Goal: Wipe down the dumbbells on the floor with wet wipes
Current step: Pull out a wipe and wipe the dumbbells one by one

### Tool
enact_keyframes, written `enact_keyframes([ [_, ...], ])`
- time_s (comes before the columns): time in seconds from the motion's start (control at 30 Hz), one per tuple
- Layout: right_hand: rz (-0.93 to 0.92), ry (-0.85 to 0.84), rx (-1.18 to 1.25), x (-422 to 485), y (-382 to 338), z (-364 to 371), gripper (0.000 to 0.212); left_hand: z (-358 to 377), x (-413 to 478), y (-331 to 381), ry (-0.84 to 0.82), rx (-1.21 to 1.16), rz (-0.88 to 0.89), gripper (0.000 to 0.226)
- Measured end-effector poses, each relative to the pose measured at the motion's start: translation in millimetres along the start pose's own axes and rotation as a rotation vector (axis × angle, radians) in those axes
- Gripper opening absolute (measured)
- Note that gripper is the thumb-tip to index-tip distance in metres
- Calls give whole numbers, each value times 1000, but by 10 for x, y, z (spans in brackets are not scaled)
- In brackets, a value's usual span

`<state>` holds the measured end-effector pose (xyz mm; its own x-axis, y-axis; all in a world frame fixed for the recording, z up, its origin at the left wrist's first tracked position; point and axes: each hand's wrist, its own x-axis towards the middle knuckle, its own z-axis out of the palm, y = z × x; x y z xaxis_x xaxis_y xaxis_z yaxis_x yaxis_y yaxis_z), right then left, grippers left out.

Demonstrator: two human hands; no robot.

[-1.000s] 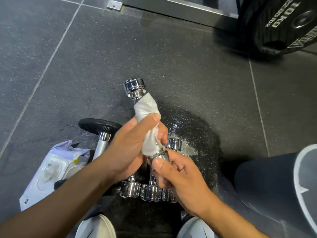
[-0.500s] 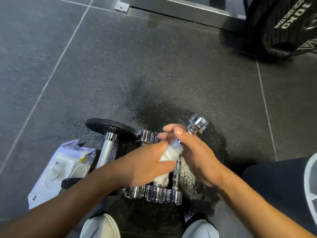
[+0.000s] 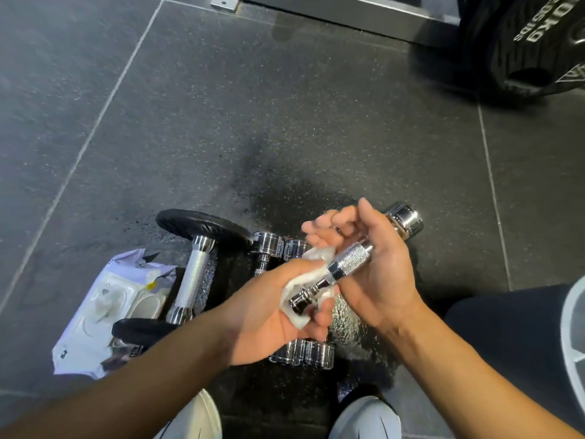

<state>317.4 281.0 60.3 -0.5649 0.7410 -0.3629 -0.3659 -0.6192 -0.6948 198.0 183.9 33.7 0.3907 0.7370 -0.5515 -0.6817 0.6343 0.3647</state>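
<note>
I hold a small chrome dumbbell tilted in the air, its far head up at the right. My right hand cradles the knurled handle with the fingers loosely curled. My left hand holds a crumpled white wet wipe wrapped around the dumbbell's near head. Below my hands, two more chrome dumbbells lie side by side on the floor, partly hidden. A larger dumbbell with black plates lies to their left.
An open pack of wet wipes lies on the floor at the left. A black 10 kg weight plate leans at the top right by a metal rail. My white shoes and a dark cylinder are nearby. The floor under the dumbbells looks wet.
The held dumbbell swung from pointing away from me to tilting right. My left hand slid the wipe from the upper handle down to the near head, and my right hand shifted to the handle.
</note>
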Motion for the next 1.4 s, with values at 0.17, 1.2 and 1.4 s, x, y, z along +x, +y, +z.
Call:
enact_keyframes([
  [0.17, -175, -69, -206, -34, -3, 53, 39, 181, 127, -25, 291, -199, 86, 33],
  [1.2, -129, 142, 138, 2, -61, -64, 42, -50, 209, 132, 444, -91, 107, 38],
  [1.4, -114, 114, 126, -3, -77, -41, 42, -92, 104, 263, 280, -18, 126, 37],
])
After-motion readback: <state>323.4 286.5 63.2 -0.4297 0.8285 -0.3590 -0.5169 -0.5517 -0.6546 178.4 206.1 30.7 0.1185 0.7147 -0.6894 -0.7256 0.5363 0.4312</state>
